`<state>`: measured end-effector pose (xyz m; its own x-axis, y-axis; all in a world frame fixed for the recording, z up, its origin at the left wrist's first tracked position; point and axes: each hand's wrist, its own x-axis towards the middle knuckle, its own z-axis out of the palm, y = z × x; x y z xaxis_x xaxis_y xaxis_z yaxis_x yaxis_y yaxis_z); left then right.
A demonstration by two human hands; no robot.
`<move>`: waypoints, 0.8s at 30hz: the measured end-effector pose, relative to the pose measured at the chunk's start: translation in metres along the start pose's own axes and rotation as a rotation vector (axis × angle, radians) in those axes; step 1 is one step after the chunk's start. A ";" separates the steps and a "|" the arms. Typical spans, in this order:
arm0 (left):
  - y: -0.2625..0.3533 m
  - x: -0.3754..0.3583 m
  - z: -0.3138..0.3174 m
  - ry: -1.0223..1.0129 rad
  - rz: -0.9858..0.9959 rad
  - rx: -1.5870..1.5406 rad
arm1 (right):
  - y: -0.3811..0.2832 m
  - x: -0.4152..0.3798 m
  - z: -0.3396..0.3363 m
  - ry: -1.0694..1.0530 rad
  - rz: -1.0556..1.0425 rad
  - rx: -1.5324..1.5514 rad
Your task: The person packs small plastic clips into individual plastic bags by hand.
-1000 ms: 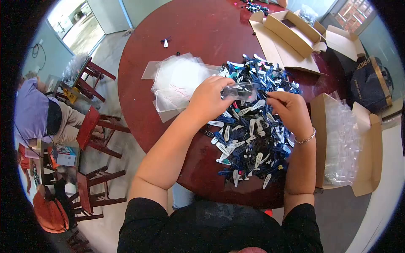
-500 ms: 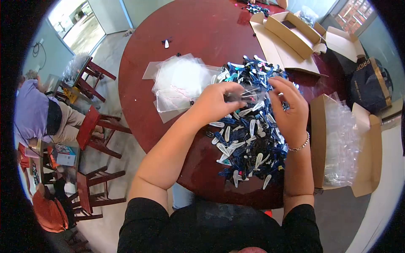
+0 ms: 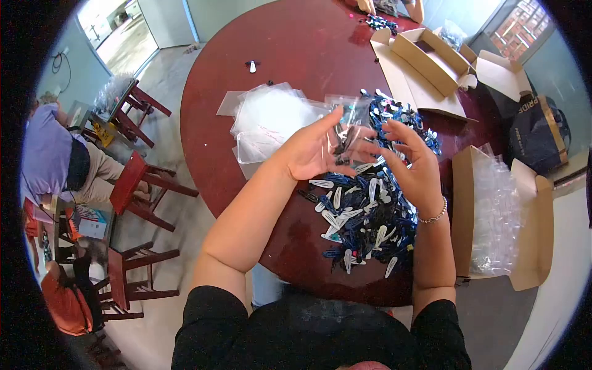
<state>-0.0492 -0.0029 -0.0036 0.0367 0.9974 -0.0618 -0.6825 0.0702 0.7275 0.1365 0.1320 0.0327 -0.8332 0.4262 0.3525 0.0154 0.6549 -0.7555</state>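
A clear plastic bag (image 3: pixel 354 110) with dark hair clips showing in it is at my left hand (image 3: pixel 314 148). The palm is turned partly up, with the thumb raised and the fingers stretched across the bag; the fingers are somewhat blurred. My right hand (image 3: pixel 416 169), a bracelet on its wrist, hovers just right of the bag. Its fingers are apart and bent, and I see nothing held in them. Under both hands spreads a heap of snap hair clips (image 3: pixel 376 213), mostly dark blue, black and white. Flat clear bags (image 3: pixel 271 117) lie stacked to the left.
On the right, an open cardboard box (image 3: pixel 464 209) holds packed clear bags (image 3: pixel 496 216). Another opened carton (image 3: pixel 431 58) stands at the back of the round red table (image 3: pixel 216 80). A person's hand (image 3: pixel 367 6) rests by more clips. People and wooden stools (image 3: pixel 145 191) are at left.
The bag has turned more upright, its clear top now showing above my left thumb. My left hand's fingers have stretched out, and my right hand has moved slightly lower. A person's arms appear at the far edge.
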 end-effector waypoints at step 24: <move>-0.006 -0.001 0.022 0.234 0.089 0.487 | -0.028 -0.123 -0.175 0.640 0.333 -0.243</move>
<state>-0.0295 -0.0045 0.0069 -0.2069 0.9737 -0.0954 -0.2567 0.0401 0.9657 0.3352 0.1707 0.1069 -0.2807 0.8557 0.4347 0.3933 0.5157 -0.7612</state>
